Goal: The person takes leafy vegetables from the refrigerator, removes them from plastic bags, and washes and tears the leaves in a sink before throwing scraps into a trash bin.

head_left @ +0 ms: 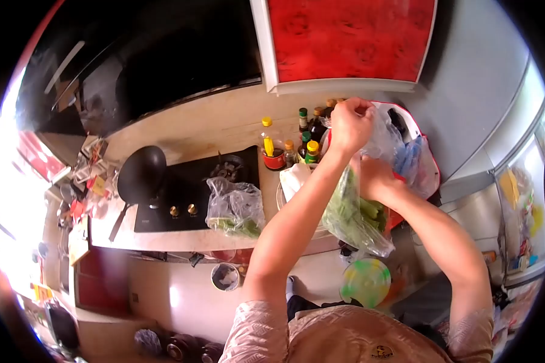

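- Head view: the left hand is raised over the right end of the counter, its fingers curled narrow; clear film shows beside them, but I cannot tell whether they pinch it.
- The right hand is lower, at the upper part of a clear bag of leafy greens; its fingers are partly hidden, so I cannot tell how firmly it grips.
- That bag hangs below the hands at the counter's front edge, toward the right end, leaves pressed against the plastic.
- Just behind the hands, at the counter's right end, stands a red-rimmed carrier with crumpled plastic in it.
- A second clear bag, green stalks inside, lies over the front right corner of the black hob.
- A wok sits at the hob's left edge, handle toward the counter's front edge.
- Bottles crowd the counter's back edge, right of the hob.
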Available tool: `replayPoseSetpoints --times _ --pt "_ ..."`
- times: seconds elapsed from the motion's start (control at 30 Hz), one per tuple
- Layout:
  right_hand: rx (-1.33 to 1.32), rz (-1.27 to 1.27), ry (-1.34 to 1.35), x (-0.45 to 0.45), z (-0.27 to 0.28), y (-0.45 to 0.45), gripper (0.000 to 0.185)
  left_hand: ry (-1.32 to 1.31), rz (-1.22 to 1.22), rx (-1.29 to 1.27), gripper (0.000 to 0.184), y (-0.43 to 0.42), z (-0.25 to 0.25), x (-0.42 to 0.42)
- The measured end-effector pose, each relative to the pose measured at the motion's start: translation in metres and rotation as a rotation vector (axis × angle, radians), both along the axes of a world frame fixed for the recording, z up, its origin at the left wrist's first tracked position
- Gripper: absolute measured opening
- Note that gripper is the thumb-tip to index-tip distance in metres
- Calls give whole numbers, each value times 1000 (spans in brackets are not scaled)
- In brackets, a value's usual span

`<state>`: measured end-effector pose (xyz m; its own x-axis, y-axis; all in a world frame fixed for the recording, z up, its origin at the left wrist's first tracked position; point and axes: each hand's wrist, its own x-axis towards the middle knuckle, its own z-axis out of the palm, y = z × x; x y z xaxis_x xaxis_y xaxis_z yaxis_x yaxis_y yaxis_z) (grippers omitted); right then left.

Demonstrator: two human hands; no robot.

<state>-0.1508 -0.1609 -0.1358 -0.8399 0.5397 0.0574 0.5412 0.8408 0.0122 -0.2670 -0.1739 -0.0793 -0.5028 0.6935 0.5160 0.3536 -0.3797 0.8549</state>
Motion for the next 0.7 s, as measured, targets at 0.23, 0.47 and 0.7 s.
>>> replayPoseSetpoints --times 0.23,0.47,0.7 --pt "72 35 2 9 72 -17 23 -75 96 72 13 31 -15 -35" --pt "-98 28 223 31 92 14 33 -208 -74 -86 14 -10 8 -42" --pt "-246 -110 344 30 95 29 36 139 -124 -241 25 -35 -2 -34"
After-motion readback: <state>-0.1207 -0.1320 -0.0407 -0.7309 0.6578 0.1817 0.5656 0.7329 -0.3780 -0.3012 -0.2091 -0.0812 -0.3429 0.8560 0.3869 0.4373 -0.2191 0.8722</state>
